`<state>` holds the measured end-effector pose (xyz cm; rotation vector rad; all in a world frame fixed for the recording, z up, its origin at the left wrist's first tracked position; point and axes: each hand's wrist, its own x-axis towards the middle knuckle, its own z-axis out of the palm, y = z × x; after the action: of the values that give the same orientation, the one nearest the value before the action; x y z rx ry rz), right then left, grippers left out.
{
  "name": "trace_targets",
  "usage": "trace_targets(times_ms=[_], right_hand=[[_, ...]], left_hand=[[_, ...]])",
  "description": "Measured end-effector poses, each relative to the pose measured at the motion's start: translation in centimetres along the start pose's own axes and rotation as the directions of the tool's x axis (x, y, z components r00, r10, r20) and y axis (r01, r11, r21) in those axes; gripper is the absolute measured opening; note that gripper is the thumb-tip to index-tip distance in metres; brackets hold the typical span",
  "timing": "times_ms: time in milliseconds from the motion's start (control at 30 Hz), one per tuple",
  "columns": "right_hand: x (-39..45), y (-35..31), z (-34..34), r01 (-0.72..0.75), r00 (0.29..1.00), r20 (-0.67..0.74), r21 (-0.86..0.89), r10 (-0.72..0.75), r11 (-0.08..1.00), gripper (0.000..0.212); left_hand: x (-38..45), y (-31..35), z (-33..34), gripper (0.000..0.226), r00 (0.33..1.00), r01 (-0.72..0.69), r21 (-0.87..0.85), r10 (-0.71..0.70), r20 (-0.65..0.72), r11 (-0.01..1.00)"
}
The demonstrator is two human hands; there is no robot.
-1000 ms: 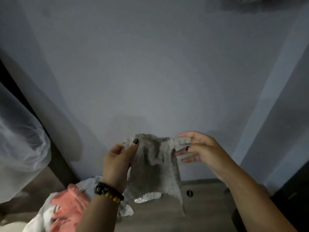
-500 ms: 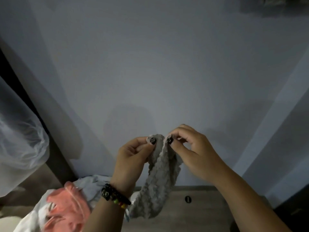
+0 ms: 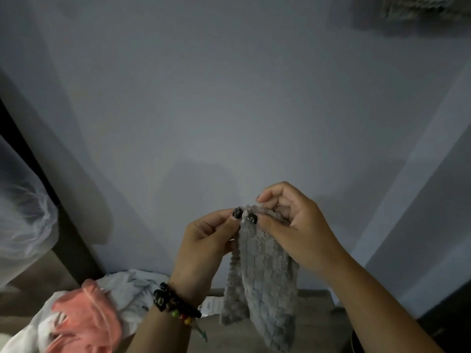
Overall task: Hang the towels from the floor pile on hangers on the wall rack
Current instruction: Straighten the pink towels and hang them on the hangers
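Nearest, a beaded bracelet (image 3: 178, 305) is worn on the left wrist. Just above it, a small grey ribbed fleece towel (image 3: 262, 281) is held folded in two, its top edge pinched by thumb and fingers of both the left hand (image 3: 206, 240) and the right hand (image 3: 293, 225), whose thumbs almost touch. The towel's long axis hangs straight down from the hands, its lower end free above the wooden floor (image 3: 313, 314). Lower left, a floor pile of coral and white cloths (image 3: 84, 317) is seen. Beyond, open room is offered by the bare grey wall (image 3: 204, 98); at the upper right edge a hung grey towel (image 3: 418, 6) is glimpsed, so the lift is judged up and rightward.
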<state>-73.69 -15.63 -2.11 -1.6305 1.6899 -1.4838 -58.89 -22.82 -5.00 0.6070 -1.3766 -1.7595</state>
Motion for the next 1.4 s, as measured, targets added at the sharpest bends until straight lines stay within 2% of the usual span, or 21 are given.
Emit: trace_targets(times_ms=[167, 267, 400, 500, 600, 667, 733, 833, 967, 1067, 1167, 1200, 1267, 1333, 1400], right_hand=[[0.1, -0.1, -0.7, -0.029, 0.997, -0.068, 0.056, 0.033, 0.998, 0.017], [0.0, 0.1, -0.8, -0.077, 0.993, -0.088, 0.079, 0.083, 0.994, 0.017], [-0.3, 0.5, -0.9, -0.151, 0.983, -0.085, 0.125, 0.163, 0.981, 0.013], [-0.7, 1.2, -1.3, -0.221, 0.975, -0.015, 0.04, 0.222, 0.974, 0.017], [-1.4, 2.4, -2.2, -0.233, 0.961, 0.113, -0.168, 0.254, 0.958, 0.028], [-1.6, 3.1, -2.9, -0.206, 0.95, 0.162, -0.317, 0.267, 0.926, 0.025], [-1.6, 3.4, -3.7, -0.178, 0.944, 0.191, -0.394, 0.27, 0.902, 0.021], [-1.2, 3.1, -4.8, -0.079, 0.963, 0.182, -0.517, 0.2, 0.853, 0.013], [-0.8, 2.2, -5.8, 0.112, 0.993, 0.087, -0.589, -0.075, 0.801, 0.005], [-0.7, 1.3, -5.6, 0.174, 0.976, 0.0, -0.595, -0.216, 0.785, 0.015], [-0.4, 1.5, -5.2, 0.06, 0.995, -0.027, -0.611, -0.096, 0.79, 0.04], [-0.4, 1.6, -5.1, 0.013, 0.999, -0.017, -0.633, -0.031, 0.774, 0.039], [-0.1, 1.5, -4.7, 0.0, 1.0, 0.015, -0.682, 0.014, 0.732, 0.006], [0.0, 1.4, -4.2, 0.006, 1.0, 0.018, -0.713, 0.01, 0.701, 0.005], [0.3, 1.3, -3.8, 0.045, 0.997, -0.005, -0.77, -0.077, 0.636, 0.005]], left_hand=[[-0.3, 0.3, 0.5, 0.022, 0.998, -0.013, -0.043, 0.015, 0.063, 0.999], [-0.7, 0.3, 0.8, 0.027, 0.992, -0.064, -0.012, 0.065, 0.107, 0.998], [-1.0, -0.2, 1.5, 0.024, 0.992, -0.124, 0.08, 0.123, 0.019, 0.989], [-0.8, -0.8, 1.9, 0.03, 0.986, -0.137, 0.057, 0.142, -0.085, 0.989], [-0.2, -1.3, 1.1, 0.03, 0.969, -0.146, 0.01, 0.145, -0.198, 0.989], [0.2, -1.7, 0.2, 0.031, 0.957, -0.158, 0.048, 0.165, -0.24, 0.986], [0.5, -2.0, -0.4, 0.032, 0.954, -0.176, 0.137, 0.203, -0.22, 0.975], [0.7, -2.5, -0.7, 0.03, 0.955, -0.198, 0.276, 0.248, -0.162, 0.941], [0.7, -2.9, -0.9, 0.036, 0.951, -0.236, 0.373, 0.292, -0.101, 0.897], [0.6, -2.8, -0.9, 0.036, 0.951, -0.217, 0.382, 0.283, -0.126, 0.898], [0.8, -2.5, -0.9, 0.047, 0.956, -0.21, 0.413, 0.275, -0.104, 0.886], [0.8, -2.3, -0.8, 0.045, 0.955, -0.225, 0.425, 0.286, -0.083, 0.877], [0.8, -1.8, -0.5, 0.037, 0.949, -0.265, 0.438, 0.313, -0.039, 0.859], [0.6, -1.3, -0.2, 0.032, 0.945, -0.293, 0.441, 0.327, 0.0, 0.848], [0.7, -0.8, -0.4, 0.03, 0.946, -0.298, 0.428, 0.325, 0.011, 0.853]])
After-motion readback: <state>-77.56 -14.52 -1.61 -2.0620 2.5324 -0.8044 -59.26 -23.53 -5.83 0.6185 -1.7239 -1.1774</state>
